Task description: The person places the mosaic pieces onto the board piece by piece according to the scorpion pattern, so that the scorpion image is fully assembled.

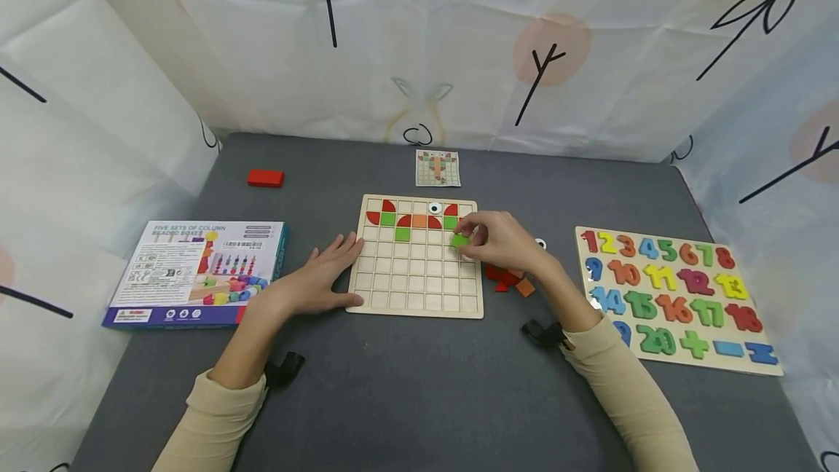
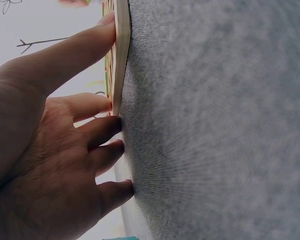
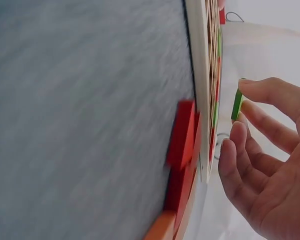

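Beige sleeves [image 1: 223, 414] lie closest to us, reaching over the dark grey counter [image 1: 419, 392]. Our right hand [image 1: 501, 239] pinches a green piece [image 1: 460, 240] between thumb and fingers, holding it just above the right side of a wooden grid board [image 1: 416, 286]. Our left hand [image 1: 324, 279] has its fingers spread wide, with nothing gripped; thumb and forefinger touch the board's left edge. On the board's upper rows we see red curved pieces [image 1: 389, 205], green squares [image 1: 403, 234], an orange square [image 1: 419, 221] and a round white piece with a black dot [image 1: 435, 207]. Loose red and orange pieces [image 1: 525, 287] lie just beside the board's right edge, below our right hand. Beyond the board we have a small patterned card [image 1: 438, 168] and, farther left, a red block [image 1: 265, 178]. A printed box [image 1: 190, 275] lies to the left, and a board of coloured numbers [image 1: 721, 334] to the right.
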The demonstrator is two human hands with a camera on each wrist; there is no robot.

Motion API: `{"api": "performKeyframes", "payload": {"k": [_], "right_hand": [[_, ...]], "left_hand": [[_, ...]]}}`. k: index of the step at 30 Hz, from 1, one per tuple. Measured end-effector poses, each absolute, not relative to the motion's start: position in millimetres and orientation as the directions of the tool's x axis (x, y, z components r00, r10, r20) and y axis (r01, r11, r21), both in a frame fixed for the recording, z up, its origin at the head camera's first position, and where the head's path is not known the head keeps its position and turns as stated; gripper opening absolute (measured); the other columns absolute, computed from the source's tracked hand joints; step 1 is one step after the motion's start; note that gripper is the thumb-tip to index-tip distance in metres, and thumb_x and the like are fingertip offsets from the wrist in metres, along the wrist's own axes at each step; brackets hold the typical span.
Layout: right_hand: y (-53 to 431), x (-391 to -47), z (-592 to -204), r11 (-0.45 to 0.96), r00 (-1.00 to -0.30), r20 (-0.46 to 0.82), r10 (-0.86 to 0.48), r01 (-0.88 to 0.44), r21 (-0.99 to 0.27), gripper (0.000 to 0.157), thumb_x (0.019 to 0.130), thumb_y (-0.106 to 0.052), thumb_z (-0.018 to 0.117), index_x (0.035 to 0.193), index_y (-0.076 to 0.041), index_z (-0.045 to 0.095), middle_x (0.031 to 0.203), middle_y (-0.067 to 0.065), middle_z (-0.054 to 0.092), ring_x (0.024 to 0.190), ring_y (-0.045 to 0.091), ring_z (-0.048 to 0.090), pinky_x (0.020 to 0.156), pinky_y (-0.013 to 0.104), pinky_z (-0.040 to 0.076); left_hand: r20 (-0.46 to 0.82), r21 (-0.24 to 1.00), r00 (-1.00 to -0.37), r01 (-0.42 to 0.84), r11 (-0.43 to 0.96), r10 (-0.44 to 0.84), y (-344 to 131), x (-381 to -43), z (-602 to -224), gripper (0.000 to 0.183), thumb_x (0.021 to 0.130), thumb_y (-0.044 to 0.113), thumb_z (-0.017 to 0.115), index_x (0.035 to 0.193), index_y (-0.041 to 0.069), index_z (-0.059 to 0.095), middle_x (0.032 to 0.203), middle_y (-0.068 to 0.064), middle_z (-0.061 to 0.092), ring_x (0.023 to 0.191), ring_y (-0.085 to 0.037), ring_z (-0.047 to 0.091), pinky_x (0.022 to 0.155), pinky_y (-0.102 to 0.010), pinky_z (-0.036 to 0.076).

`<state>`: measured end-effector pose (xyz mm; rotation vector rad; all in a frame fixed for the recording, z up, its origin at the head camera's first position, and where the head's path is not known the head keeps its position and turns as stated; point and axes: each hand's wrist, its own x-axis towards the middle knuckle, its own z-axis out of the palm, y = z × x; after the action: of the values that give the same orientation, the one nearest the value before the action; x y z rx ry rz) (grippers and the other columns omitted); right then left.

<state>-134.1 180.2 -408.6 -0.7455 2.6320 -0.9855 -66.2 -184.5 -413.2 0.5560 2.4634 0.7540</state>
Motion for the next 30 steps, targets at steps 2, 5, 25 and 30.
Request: {"api": "performKeyframes", "payload": {"k": [2, 5, 25, 30], "right_hand": [[173.2, -137.2, -409.4, 0.640, -0.838, -0.040, -0.544, -0.384, -0.666, 0.027, 0.091, -0.014, 0.086, 0.117, -0.008, 0.080, 0.102, 0.007, 0.078, 0.080, 0.014, 0.068, 0.075, 0.030, 0.055], [162.7, -142.2, -409.9, 0.649, -0.828, -0.050, -0.559, -0.399, -0.648, 0.027, 0.092, -0.015, 0.085, 0.117, -0.009, 0.081, 0.102, 0.005, 0.079, 0.081, 0.012, 0.068, 0.076, 0.030, 0.055], [131.1, -156.7, -410.0, 0.697, -0.780, -0.047, -0.624, -0.529, -0.484, 0.017, 0.095, -0.012, 0.080, 0.111, -0.007, 0.084, 0.109, 0.008, 0.080, 0.081, 0.018, 0.067, 0.077, 0.034, 0.054], [131.4, -155.5, -409.6, 0.679, -0.773, -0.043, -0.633, -0.527, -0.511, 0.016, 0.094, -0.011, 0.082, 0.109, -0.006, 0.084, 0.107, 0.009, 0.079, 0.087, 0.022, 0.071, 0.079, 0.037, 0.058]], "left_hand": [[-0.341, 0.603, -0.791, 0.231, 0.763, 0.509, -184.4, -66.0, -412.9, 0.103, 0.099, 0.037, 0.080, 0.174, 0.003, 0.018, 0.183, -0.023, 0.010, 0.170, -0.049, 0.003, 0.131, -0.078, 0.004], [-0.342, 0.603, -0.790, 0.231, 0.764, 0.509, -185.0, -65.8, -413.1, 0.103, 0.099, 0.037, 0.080, 0.174, 0.003, 0.017, 0.183, -0.023, 0.009, 0.170, -0.049, 0.003, 0.131, -0.078, 0.004], [-0.340, 0.614, -0.791, 0.224, 0.757, 0.509, -187.3, -66.2, -418.9, 0.102, 0.099, 0.034, 0.080, 0.174, 0.004, 0.017, 0.183, -0.021, 0.008, 0.171, -0.048, 0.002, 0.132, -0.078, 0.002], [-0.339, 0.615, -0.790, 0.224, 0.756, 0.511, -187.8, -67.2, -420.5, 0.102, 0.099, 0.034, 0.080, 0.174, 0.005, 0.016, 0.183, -0.021, 0.007, 0.171, -0.048, 0.001, 0.131, -0.078, 0.002]]}}
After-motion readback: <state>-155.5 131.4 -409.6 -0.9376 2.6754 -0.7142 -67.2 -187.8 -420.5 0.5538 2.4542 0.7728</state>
